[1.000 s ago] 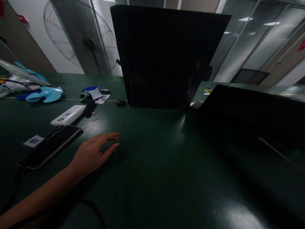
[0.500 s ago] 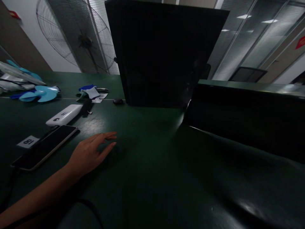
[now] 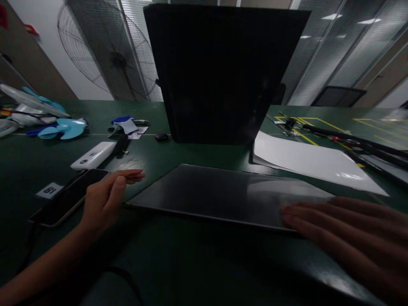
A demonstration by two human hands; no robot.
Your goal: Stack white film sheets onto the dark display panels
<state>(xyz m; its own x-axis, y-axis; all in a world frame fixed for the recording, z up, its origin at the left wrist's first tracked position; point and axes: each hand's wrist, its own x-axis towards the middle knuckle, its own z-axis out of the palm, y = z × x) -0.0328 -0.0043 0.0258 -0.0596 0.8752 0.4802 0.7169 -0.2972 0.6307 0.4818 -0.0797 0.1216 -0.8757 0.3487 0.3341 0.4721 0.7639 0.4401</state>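
Observation:
A thin dark glossy panel [image 3: 207, 191], perhaps a screen panel, lies across the middle of the table, low and nearly flat. My left hand [image 3: 105, 195] is beside its left corner, fingers stretched out together, thumb raised, nothing held. Over the panel's right end reaches my right hand [image 3: 347, 233], its fingers extended flat along the surface and slightly blurred. Whether my right thumb is under the edge cannot be seen. Just left of my left hand rests a phone [image 3: 70, 197] with a dark screen.
A large black panel [image 3: 223, 76] stands upright at the back. White sheets [image 3: 312, 161] lie at right, near black rods [image 3: 366, 142]. On the left are a white power bank [image 3: 94, 155], a numbered label [image 3: 49, 190], blue fan blades [image 3: 65, 128] and a small black object [image 3: 161, 137].
The dark panel, tilted up at the right before, has come left and down to the middle. My right hand has entered view on it. My left hand has shifted slightly left, thumb now raised.

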